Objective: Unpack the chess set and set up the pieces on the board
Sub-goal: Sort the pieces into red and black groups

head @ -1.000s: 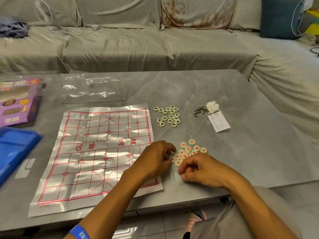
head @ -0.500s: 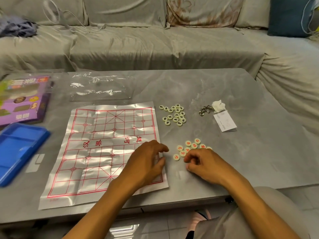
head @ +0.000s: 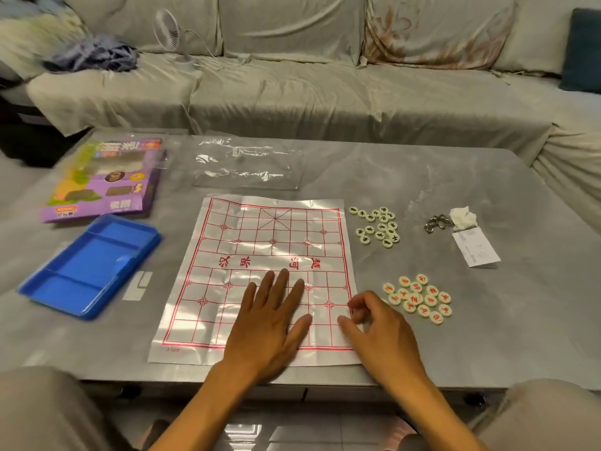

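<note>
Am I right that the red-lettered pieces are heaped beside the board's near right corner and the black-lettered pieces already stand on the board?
Not quite: in the head view the black-lettered pieces lie heaped on the table beside the board's far right corner. The red-lettered pieces are as you say.

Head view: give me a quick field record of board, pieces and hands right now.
board: flat on table, no pieces on it
red pieces: cluster right of board, near side
black pieces: cluster right of board, far side
left hand: flat on board, fingers spread
right hand: at board's right edge, fingers curled; a held piece cannot be made out
blue tray: left of board
box: behind tray
</note>
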The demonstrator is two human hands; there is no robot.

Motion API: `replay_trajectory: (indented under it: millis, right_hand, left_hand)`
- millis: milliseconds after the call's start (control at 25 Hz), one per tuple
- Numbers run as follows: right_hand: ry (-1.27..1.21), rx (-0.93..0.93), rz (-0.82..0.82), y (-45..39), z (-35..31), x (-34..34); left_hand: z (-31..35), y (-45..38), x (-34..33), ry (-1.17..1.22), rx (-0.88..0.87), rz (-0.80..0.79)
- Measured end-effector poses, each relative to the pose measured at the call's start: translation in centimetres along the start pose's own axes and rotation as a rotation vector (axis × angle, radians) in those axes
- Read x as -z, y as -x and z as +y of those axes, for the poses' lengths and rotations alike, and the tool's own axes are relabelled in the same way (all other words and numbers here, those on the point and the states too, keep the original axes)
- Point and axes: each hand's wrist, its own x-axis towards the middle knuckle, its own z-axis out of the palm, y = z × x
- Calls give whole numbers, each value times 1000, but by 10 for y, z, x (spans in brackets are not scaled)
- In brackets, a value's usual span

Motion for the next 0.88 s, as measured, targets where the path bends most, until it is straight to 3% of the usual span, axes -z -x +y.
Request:
replay_trajectory:
  millis: [120,200,320,520,600,640,760,800,880]
  right_hand:
    - [188,273,119,2,-3,-13]
    - [198,339,64,1,-3,-19]
    - [417,411,35,3,5,-27]
    - [429,363,-26,8,13,-17]
    - [328,341,-96,10,19,-5]
    - [239,283,-80,10,23,6]
    - [77,18,178,3,46,43]
    - [84,-14,200,0,50,49]
    - [158,48,97,-6,50,44]
  left_hand:
    - [5,-4,-4,5,-1,26]
    - [12,-9,-7,2,-3,11]
    - [8,-10,-2,37,-10,-4]
    - [-22,0,2,3,-1,-3]
    - [-21,1,2,-14,-2,-2]
    - [-19,0,1,-15,-5,-6]
    - [-20,0,0,5,-19,-2]
    - [-20,1,0,13,-18,3]
    - [-20,1,-1,28,-21,7]
